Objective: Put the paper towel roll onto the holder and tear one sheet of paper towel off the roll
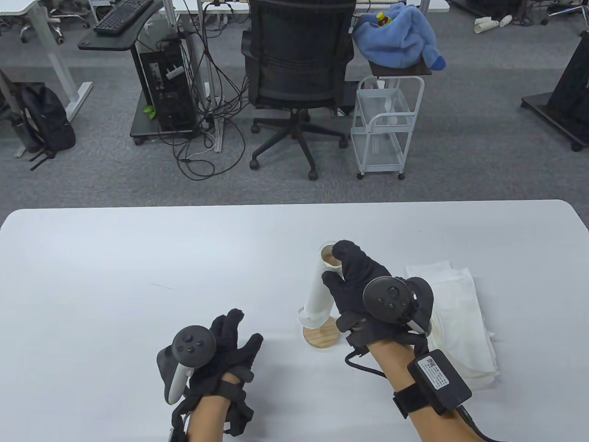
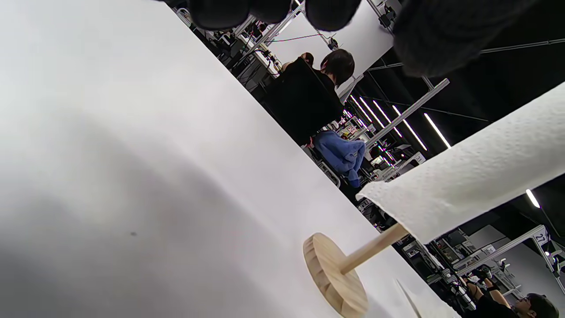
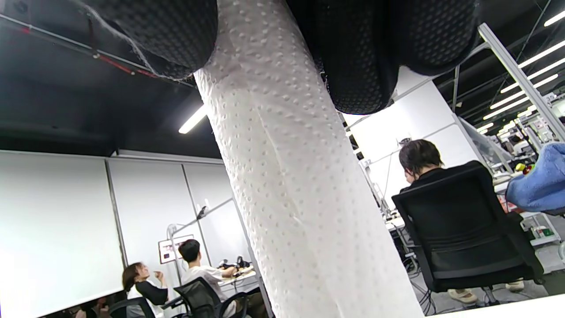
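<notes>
A thin white paper towel roll point(image 1: 320, 294) stands tilted on the holder, whose round wooden base point(image 1: 320, 338) sits on the white table. My right hand point(image 1: 336, 264) grips the roll near its top end, thumb on one side and fingers on the other. In the right wrist view the roll point(image 3: 300, 198) runs down between my gloved fingers point(image 3: 353, 57). In the left wrist view the roll point(image 2: 468, 176) hangs above the base point(image 2: 335, 274), with a short bare stretch of wooden rod point(image 2: 375, 245) showing. My left hand point(image 1: 244, 331) hovers left of the holder, fingers relaxed, holding nothing.
A pile of white paper sheets point(image 1: 460, 313) lies on the table right of the holder, partly under my right wrist. Beyond the table's far edge point(image 1: 294, 205) stand a black office chair point(image 1: 299, 69) and a white wire cart point(image 1: 384, 124).
</notes>
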`<state>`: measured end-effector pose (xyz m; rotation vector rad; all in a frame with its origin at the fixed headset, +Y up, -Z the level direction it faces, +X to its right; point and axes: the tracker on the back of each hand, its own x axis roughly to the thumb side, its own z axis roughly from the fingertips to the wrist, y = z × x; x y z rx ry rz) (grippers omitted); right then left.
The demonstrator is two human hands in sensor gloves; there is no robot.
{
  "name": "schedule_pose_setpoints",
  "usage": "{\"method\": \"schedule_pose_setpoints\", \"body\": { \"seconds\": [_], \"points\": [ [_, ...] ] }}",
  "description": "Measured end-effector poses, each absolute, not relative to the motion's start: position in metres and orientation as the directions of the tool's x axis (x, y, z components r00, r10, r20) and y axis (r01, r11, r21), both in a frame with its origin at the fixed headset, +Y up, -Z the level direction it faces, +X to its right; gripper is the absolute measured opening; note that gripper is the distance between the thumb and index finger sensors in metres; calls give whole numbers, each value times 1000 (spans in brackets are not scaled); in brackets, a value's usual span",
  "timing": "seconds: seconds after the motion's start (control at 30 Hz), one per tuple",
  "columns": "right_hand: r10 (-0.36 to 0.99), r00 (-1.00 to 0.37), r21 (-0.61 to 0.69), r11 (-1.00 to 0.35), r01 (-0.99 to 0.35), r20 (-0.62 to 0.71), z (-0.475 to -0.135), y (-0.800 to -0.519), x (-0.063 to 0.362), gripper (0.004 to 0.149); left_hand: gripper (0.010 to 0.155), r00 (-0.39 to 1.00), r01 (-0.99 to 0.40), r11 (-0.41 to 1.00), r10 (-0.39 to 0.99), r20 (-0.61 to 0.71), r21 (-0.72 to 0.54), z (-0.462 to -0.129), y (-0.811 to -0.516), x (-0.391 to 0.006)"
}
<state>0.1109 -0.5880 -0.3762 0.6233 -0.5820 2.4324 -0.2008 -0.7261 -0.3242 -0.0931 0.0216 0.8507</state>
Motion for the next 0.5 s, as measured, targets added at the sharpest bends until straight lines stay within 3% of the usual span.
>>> {"method": "schedule_pose_setpoints", "body": {
  "seconds": [0.5],
  "points": [
    [452, -724, -235, -740, -630, 520, -378, -616, 112, 67, 76, 652, -758, 648, 756, -57, -78, -325, -727, -201]
  ]
}}
